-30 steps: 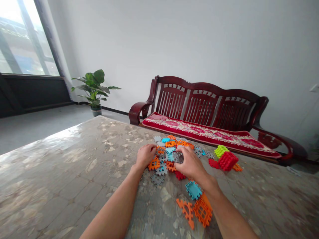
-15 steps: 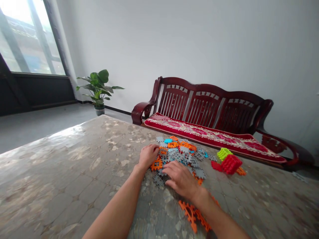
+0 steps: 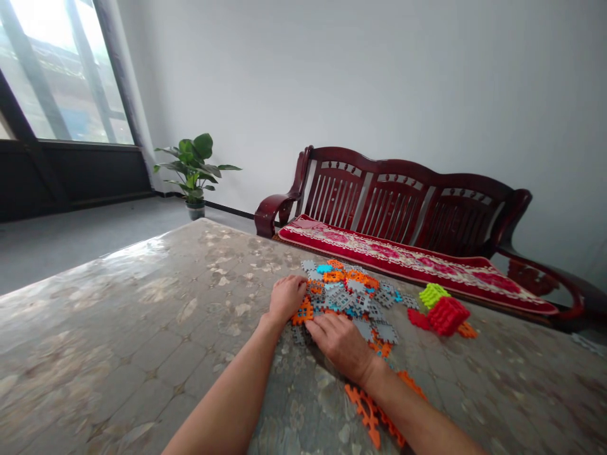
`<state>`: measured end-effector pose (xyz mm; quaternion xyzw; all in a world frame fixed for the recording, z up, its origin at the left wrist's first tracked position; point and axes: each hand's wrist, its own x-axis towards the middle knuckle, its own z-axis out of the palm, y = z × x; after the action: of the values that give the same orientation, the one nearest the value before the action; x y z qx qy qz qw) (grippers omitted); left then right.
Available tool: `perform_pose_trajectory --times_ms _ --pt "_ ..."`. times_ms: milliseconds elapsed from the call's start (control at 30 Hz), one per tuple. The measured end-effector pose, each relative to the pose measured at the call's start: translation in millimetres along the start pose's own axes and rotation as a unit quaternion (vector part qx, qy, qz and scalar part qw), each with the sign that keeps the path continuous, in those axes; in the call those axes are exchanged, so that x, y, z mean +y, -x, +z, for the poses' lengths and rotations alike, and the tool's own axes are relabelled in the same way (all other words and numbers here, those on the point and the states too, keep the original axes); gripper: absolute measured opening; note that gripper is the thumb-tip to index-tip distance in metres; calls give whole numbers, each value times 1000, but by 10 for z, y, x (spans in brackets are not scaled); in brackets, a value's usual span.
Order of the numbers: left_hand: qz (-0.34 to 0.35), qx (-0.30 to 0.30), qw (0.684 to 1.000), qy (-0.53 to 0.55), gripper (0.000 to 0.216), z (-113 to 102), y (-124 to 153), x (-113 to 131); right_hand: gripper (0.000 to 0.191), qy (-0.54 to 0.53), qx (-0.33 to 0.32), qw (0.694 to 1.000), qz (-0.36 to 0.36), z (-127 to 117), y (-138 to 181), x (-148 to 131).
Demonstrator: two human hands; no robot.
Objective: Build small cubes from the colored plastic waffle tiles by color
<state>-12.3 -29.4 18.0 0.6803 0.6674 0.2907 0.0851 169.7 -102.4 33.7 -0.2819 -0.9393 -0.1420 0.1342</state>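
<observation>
Reaching across the table (image 3: 142,328), the person has both hands at the pile (image 3: 339,296) of toothed pieces. The left hand (image 3: 287,298) bends its fingers against the pile's left edge; from where I stand, I can't tell whether they grip anything. The right hand (image 3: 344,344) is at the pile's near edge, fingertips beside an orange piece (image 3: 302,312), its grip hidden too. I'd judge little is joined: right of the pile sit a red block (image 3: 448,316) and a green block (image 3: 432,295), seemingly built up, while the pile looks loose, its colours mixed. Other orange pieces (image 3: 364,414) lie on the pile's near side, partly hidden by the right forearm.
</observation>
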Motion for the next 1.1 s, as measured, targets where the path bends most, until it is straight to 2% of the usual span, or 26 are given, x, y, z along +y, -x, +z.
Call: perform_pose_trajectory --times_ms 67,167,233,433,667,767,933,1033,1100 --pt "-1 -1 1000 -2 32 -5 1 5 28 -22 -12 1000 15 -43 -13 -17" --pt "-1 -4 1000 -4 32 0 -5 5 51 -46 -37 998 31 -109 -42 -30" --pt "0 -6 1000 -4 32 10 -12 1 57 -24 -46 998 29 -111 -66 -27" --pt "-1 -6 1000 -1 33 29 -27 -13 27 57 -27 998 -1 40 -85 -22" --pt "-6 -10 1000 6 32 2 -17 -1 30 70 14 997 19 120 -71 -36" --pt "-9 -13 1000 11 32 -1 -20 -4 25 77 23 996 29 130 -103 -27" --pt "-14 -14 1000 16 32 16 -33 -20 17 52 24 996 75 42 -175 42" --pt "-14 -13 1000 18 33 15 -32 -20 19 -19 37 991 131 -72 -219 106" --pt "-13 -12 1000 20 33 9 -29 -15 23 -92 65 976 188 -136 -259 166"
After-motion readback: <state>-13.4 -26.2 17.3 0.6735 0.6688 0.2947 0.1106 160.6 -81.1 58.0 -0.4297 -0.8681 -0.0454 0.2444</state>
